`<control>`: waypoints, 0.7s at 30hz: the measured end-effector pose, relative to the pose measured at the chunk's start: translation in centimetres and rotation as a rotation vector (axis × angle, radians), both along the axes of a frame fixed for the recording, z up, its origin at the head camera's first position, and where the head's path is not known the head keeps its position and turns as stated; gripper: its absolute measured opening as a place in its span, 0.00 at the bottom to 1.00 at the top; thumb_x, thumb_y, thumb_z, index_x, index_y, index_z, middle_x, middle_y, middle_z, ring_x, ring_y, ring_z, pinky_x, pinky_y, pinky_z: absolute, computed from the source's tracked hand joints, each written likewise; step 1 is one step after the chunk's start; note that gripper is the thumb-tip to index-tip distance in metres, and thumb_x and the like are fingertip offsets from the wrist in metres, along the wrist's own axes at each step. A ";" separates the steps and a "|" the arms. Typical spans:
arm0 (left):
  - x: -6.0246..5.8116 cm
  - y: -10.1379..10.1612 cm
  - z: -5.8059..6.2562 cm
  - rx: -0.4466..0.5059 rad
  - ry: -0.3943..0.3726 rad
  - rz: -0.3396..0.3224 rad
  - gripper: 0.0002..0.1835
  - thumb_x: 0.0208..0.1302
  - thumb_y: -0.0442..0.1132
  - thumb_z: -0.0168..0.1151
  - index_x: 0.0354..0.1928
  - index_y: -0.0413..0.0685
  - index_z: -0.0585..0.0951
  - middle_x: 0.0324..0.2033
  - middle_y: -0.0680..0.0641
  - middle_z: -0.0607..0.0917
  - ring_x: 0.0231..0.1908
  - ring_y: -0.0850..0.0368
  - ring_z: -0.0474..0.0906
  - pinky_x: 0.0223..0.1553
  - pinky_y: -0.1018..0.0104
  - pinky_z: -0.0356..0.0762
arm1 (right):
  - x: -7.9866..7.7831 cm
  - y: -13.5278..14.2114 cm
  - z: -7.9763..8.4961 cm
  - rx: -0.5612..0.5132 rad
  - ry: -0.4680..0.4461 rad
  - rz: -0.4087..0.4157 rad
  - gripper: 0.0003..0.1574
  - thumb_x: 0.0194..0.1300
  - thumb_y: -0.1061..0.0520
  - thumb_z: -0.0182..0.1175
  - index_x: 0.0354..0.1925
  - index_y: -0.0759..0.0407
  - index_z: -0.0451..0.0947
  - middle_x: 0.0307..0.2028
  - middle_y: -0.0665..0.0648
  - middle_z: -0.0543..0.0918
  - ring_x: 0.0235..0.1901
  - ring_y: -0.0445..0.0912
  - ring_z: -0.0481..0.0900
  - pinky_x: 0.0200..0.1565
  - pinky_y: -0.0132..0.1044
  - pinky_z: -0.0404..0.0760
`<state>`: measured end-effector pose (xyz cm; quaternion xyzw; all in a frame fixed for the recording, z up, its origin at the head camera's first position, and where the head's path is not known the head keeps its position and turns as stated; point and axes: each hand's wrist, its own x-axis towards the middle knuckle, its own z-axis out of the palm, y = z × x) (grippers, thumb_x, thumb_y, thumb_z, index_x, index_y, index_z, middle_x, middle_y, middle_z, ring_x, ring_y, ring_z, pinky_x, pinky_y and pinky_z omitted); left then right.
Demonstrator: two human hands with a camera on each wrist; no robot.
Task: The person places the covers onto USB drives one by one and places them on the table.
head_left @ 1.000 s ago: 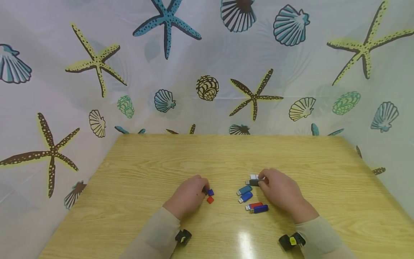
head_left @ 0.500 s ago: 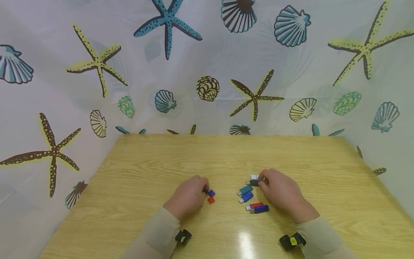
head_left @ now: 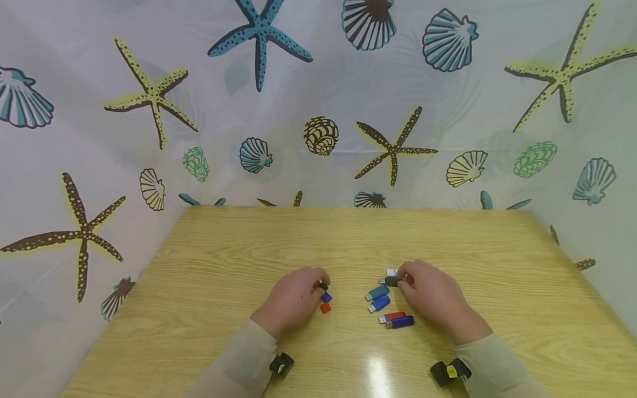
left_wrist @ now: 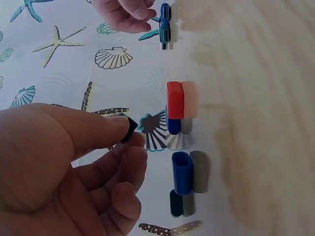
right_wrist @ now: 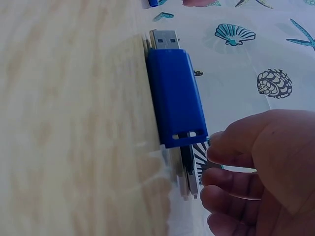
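My left hand (head_left: 293, 298) pinches a small black cap (left_wrist: 130, 129) between thumb and fingertips. Right beside it on the table lie a blue cap (head_left: 325, 297) and a red cap (head_left: 325, 308). My right hand (head_left: 434, 293) has thumb and index finger at the right end of a dark grey USB stick (head_left: 391, 281), seemingly pinching it. Just behind that stick is a white one (head_left: 391, 272). Nearer me lie a teal USB stick (head_left: 377, 292), a blue one (head_left: 380, 304), a red one (head_left: 395, 317) and a dark blue one (head_left: 402, 321), which partly hides the grey stick in the right wrist view.
The wooden table (head_left: 224, 237) ends at the back against a white cloth (head_left: 298, 177) printed with starfish and shells. The cloth also rises along both sides. A blue cap (left_wrist: 182, 172) and a dark teal cap (left_wrist: 176, 203) show in the left wrist view.
My left hand has shifted a little to the right and away from me, with the black cap now showing between its raised fingers. The right hand stays at the grey stick.
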<state>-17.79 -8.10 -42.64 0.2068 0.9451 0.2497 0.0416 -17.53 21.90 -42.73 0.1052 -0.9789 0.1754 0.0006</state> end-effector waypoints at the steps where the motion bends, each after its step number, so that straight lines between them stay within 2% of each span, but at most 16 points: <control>1: 0.0 0.0 0.0 -0.002 0.001 -0.003 0.07 0.71 0.36 0.60 0.47 0.54 0.82 0.38 0.58 0.82 0.33 0.61 0.75 0.38 0.63 0.75 | 0.0 0.0 0.0 0.001 -0.001 0.003 0.08 0.69 0.53 0.64 0.45 0.53 0.82 0.34 0.49 0.77 0.31 0.45 0.73 0.35 0.43 0.77; 8: 0.1 0.2 0.2 0.022 0.000 0.009 0.04 0.71 0.38 0.62 0.43 0.57 0.80 0.34 0.61 0.81 0.32 0.61 0.75 0.38 0.64 0.75 | 0.1 -0.2 0.0 0.006 -0.005 0.017 0.11 0.69 0.54 0.64 0.48 0.54 0.83 0.36 0.49 0.77 0.31 0.44 0.73 0.35 0.43 0.77; 13: 0.2 0.4 0.4 0.035 -0.018 0.032 0.04 0.70 0.40 0.64 0.40 0.59 0.79 0.33 0.62 0.80 0.32 0.60 0.75 0.37 0.63 0.75 | 0.2 -0.3 -0.2 0.010 0.002 0.038 0.13 0.69 0.53 0.64 0.50 0.54 0.83 0.41 0.51 0.77 0.33 0.44 0.74 0.37 0.44 0.79; 21: 0.4 0.5 0.7 0.035 -0.011 0.023 0.04 0.69 0.40 0.66 0.40 0.59 0.79 0.31 0.63 0.80 0.30 0.62 0.75 0.35 0.64 0.75 | 0.5 -0.6 -0.4 0.039 0.016 0.074 0.18 0.67 0.53 0.66 0.54 0.54 0.83 0.44 0.52 0.76 0.31 0.42 0.74 0.33 0.42 0.78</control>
